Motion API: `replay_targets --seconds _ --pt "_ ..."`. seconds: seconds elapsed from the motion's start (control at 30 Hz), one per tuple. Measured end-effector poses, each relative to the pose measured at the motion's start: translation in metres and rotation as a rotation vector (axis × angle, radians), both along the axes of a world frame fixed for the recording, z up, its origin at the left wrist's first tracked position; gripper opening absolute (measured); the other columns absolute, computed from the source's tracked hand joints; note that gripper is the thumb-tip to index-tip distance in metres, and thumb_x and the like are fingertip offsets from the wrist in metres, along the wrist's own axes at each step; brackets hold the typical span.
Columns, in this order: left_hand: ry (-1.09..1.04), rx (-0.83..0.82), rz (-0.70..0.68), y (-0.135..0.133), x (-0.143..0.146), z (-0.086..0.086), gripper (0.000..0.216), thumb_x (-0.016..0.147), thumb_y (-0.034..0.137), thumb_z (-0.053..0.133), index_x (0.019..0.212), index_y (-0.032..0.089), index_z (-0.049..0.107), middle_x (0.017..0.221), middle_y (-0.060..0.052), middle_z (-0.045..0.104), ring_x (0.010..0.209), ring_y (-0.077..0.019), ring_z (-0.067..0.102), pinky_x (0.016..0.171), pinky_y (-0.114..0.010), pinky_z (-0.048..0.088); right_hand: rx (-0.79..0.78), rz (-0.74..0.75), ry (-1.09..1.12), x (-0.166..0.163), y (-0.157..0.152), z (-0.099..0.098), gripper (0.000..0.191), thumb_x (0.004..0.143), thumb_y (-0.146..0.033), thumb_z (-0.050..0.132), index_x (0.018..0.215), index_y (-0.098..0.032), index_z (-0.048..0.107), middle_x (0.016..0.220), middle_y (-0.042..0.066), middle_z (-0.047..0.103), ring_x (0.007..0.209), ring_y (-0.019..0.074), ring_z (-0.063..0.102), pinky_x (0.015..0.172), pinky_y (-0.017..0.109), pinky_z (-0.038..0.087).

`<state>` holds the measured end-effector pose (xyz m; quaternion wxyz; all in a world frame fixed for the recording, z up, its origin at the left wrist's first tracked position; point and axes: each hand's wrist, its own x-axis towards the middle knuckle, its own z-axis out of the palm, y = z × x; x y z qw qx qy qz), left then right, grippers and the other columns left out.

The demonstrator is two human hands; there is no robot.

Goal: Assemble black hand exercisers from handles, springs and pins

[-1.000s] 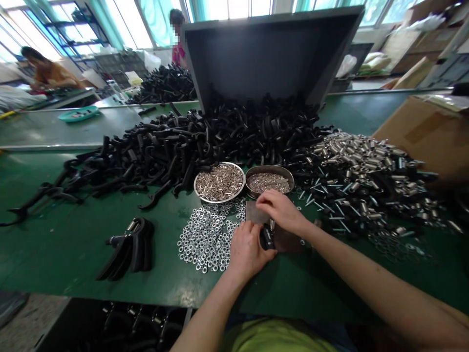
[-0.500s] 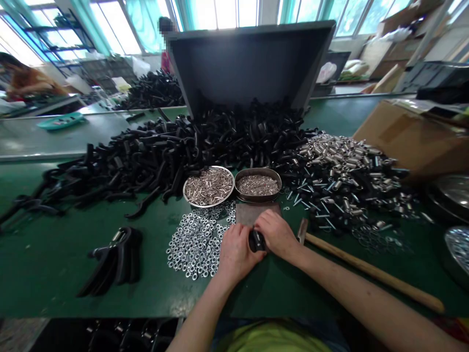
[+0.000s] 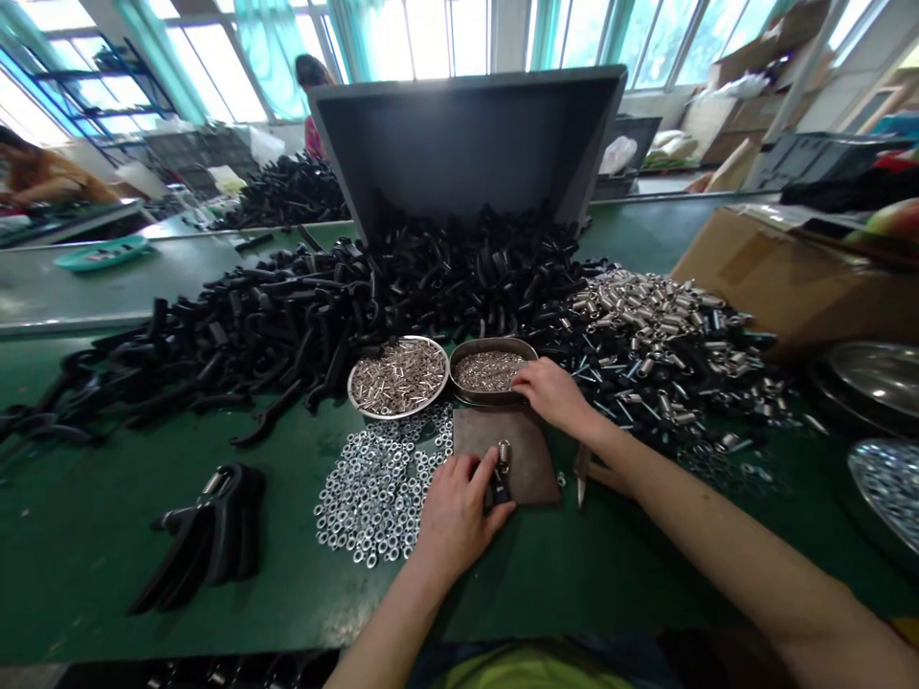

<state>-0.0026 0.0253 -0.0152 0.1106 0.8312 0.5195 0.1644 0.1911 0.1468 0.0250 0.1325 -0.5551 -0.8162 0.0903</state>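
Note:
My left hand (image 3: 459, 507) is closed around a small black plastic part (image 3: 501, 490), holding it on a brown metal plate (image 3: 535, 478). A silver coil spring (image 3: 504, 455) stands out from the part's far end, just beyond my fingertips. My right hand (image 3: 556, 394) is at the right rim of an oval tin (image 3: 474, 394) full of tiny metal pieces (image 3: 488, 370). Its fingers are pinched together; whatever is between them is too small to make out. Under my right forearm lies a hammer (image 3: 581, 476), its handle mostly covered.
Metal nuts (image 3: 373, 493) lie spread left of the plate. A round dish (image 3: 353, 394) holds metal pins. Black handles (image 3: 287, 316) are heaped behind, with springs (image 3: 661, 306) at right. Assembled black handles (image 3: 222, 526) lie left. A grey bin (image 3: 466, 144) tips forward; two people sit beyond.
My right hand has left the black part and moved forward to the oval tin. The left hand keeps hold of the part, and the spring and more of the plate now show.

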Motion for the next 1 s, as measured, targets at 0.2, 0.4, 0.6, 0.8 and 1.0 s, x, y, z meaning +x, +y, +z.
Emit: replay_targets --seconds 0.2,0.4,0.6,0.8,1.0 --pt "-0.001 -0.015 -0.011 -0.001 0.001 0.006 0.064 0.076 0.04 0.063 0.132 0.019 0.042 0.108 -0.01 0.056 0.099 -0.0269 0.05 0.088 -0.042 0.043 -0.185 -0.053 -0.151 -0.023 0.057 -0.004 0.02 0.085 -0.03 0.059 0.1 -0.018 0.063 0.105 0.008 0.062 0.095 0.0194 0.058 0.08 0.036 0.05" --pt "-0.188 -0.092 0.04 0.003 0.002 0.007 0.061 0.071 0.036 0.069 0.125 0.017 0.05 0.108 -0.01 0.059 0.102 -0.0271 0.051 0.091 -0.043 0.042 -0.203 -0.091 -0.112 -0.02 0.059 -0.01 0.028 0.089 -0.034 0.053 0.111 -0.018 0.057 0.113 0.008 0.059 0.096 0.0185 0.058 0.082 0.039 0.05" --pt "-0.807 -0.46 0.369 0.014 -0.001 0.014 0.061 0.066 0.042 0.073 0.12 0.017 0.056 0.109 -0.01 0.062 0.102 -0.0246 0.056 0.093 -0.039 0.042 -0.085 -0.135 0.101 -0.006 0.05 -0.01 0.011 0.08 -0.019 0.056 0.083 -0.017 0.066 0.084 0.007 0.068 0.086 0.0199 0.061 0.078 0.031 0.043" --pt "-1.574 -0.987 0.591 0.014 -0.005 0.029 0.035 0.074 0.04 0.065 0.096 0.013 0.064 0.081 -0.006 0.066 0.07 -0.0154 0.063 0.069 -0.028 0.052 -0.047 -0.049 0.392 -0.008 0.003 0.005 0.017 0.082 -0.029 0.055 0.085 -0.016 0.065 0.083 0.004 0.068 0.075 0.0154 0.061 0.069 0.027 0.045" --pt "-1.869 -1.232 0.582 0.009 -0.001 0.033 0.029 0.086 0.039 0.052 0.087 0.011 0.061 0.07 -0.006 0.062 0.06 -0.0133 0.061 0.064 -0.028 0.054 -0.111 0.154 0.696 -0.015 -0.067 -0.001 0.011 0.079 -0.025 0.06 0.072 -0.019 0.065 0.075 0.002 0.065 0.072 0.0151 0.059 0.068 0.029 0.045"
